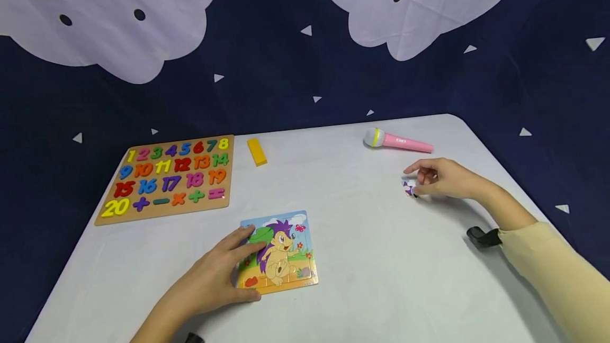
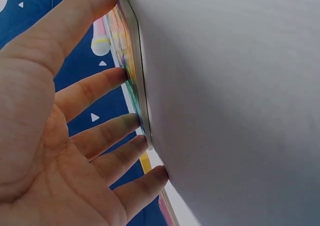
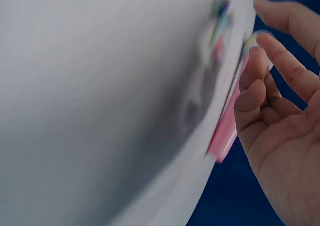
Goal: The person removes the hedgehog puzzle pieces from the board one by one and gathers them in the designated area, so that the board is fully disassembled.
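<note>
A square jigsaw puzzle point(image 1: 281, 263) with a purple-spined hedgehog picture lies flat on the white table. My left hand point(image 1: 216, 271) rests at its left side, with fingertips on the picture and the thumb along the near edge. In the left wrist view the fingers point(image 2: 102, 136) are spread and fairly straight against the board point(image 2: 131, 40). Over on the right, my right hand point(image 1: 445, 178) hovers by a small white and purple patterned piece point(image 1: 408, 187). The right wrist view shows this piece point(image 3: 220, 23) blurred, apart from the loosely bent fingers; its kind is unclear.
A pink toy microphone point(image 1: 405, 142) lies beyond my right hand. At the back left is a wooden number board point(image 1: 157, 213), with a yellow block point(image 1: 257, 152) beside it. Behind the table point(image 1: 362, 258) hangs a dark blue cloth point(image 1: 276, 68) with clouds and triangles.
</note>
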A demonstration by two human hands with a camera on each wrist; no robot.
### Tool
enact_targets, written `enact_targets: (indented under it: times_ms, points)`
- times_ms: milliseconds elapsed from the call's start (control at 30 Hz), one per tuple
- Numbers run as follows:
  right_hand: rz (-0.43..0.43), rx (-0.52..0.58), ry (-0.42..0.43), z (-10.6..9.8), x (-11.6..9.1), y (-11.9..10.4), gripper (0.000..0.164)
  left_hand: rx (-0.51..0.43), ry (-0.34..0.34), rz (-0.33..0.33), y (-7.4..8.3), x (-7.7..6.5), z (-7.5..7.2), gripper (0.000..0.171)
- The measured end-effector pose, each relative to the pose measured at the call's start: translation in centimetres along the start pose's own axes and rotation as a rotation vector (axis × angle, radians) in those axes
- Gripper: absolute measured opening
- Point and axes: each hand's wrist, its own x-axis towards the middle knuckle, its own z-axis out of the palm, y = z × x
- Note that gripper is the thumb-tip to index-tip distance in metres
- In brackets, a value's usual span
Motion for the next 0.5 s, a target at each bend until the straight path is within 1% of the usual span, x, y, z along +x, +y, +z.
enact_targets:
  times_ms: [67,167,267,400,500]
  points:
    - [-0.024,-0.015,0.01,0.4,0.3,-1.4,0.037,0.002,-0.003,-0.003,0.0,0.0,-0.1,0.089]
    - [-0.068,-0.008,0.004,1.5,1.0,-3.6,0.035,0.002,-0.009,-0.005,0.0,0.0,-0.2,0.089]
    - [-0.105,0.004,-0.048,3.2,1.6,-5.7,0.032,0.003,-0.014,-0.008,0.1,0.0,-0.1,0.089]
    - [-0.131,0.022,-0.143,6.0,2.1,-8.0,0.031,0.006,-0.014,-0.014,0.1,0.1,-0.1,0.089]
    - [-0.16,0.041,-0.189,7.8,2.3,-9.7,0.03,0.013,-0.011,-0.019,0.2,0.1,-0.1,0.089]
